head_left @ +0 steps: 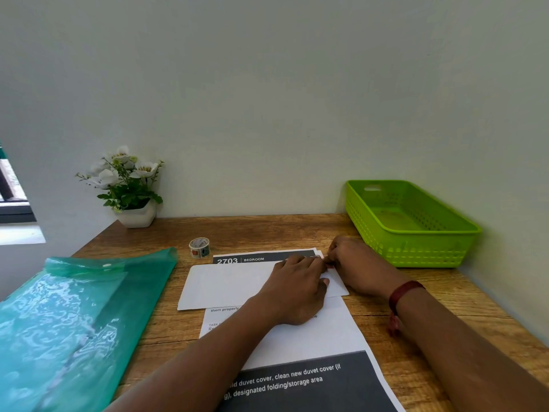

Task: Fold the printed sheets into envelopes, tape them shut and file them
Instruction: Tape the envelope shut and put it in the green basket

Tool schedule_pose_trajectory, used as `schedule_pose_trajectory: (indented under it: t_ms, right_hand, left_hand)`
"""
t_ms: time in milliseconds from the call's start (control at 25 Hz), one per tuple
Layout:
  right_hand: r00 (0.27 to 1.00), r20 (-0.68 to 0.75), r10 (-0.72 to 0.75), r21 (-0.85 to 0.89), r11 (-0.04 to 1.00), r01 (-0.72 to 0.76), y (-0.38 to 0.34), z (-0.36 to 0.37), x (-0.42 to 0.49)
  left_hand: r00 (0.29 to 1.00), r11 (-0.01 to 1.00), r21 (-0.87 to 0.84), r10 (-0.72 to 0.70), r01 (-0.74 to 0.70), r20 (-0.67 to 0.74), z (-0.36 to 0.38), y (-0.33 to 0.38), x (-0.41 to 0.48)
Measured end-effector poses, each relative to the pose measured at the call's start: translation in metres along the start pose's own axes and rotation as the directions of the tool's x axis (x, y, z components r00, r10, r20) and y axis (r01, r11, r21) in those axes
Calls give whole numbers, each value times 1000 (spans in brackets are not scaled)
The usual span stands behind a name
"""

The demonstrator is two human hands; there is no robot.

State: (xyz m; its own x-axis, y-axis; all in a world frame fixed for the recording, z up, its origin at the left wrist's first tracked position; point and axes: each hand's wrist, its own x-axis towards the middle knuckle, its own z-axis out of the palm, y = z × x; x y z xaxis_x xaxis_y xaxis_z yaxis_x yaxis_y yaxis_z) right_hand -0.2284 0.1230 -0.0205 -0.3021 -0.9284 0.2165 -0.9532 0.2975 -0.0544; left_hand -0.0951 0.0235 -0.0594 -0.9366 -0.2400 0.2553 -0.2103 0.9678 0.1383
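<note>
**Folding on the desk**

My left hand [294, 288] lies flat, fingers spread, pressing the folded white sheet [231, 285] onto the printed sheets [300, 346] beneath it. My right hand [353, 263] pinches the fold's far right corner — fingertips closed on the paper. The tape roll [199, 247] stands just beyond; the green basket [416, 251] sits right, the green folder [74, 316] left.
</note>
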Motion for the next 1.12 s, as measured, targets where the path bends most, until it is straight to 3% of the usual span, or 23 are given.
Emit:
schedule_pose_trajectory:
  t_ms: [280,480,600,760,920,1120]
  right_hand:
    - [999,18,34,27,999,-34,4,-1,-2]
    - [982,-174,66,26,998,-62,-6,0,-7]
    - [969,-246,-26,91,995,49,-20,-2,-8]
    - [954,-177,-241,136,954,267,-43,0,-14]
    - [939,-102,-330,157,926,343,-58,4,-18]
    - [937,-42,-348,211,913,348,-62,11,-18]
  left_hand:
    - [999,1000,14,-8,8,-52,-1,2,-1]
    - [985,1000,16,8,-5,-172,-18,-2,-6]
    - [955,986,40,-146,162,-259,-40,-20,-10]
    - [904,899,151,-381,411,-192,-60,-56,-18]
    - [869,852,172,-487,495,-85,-61,-76,-20]
    - [851,833,180,-521,523,-63,-59,-84,-21]
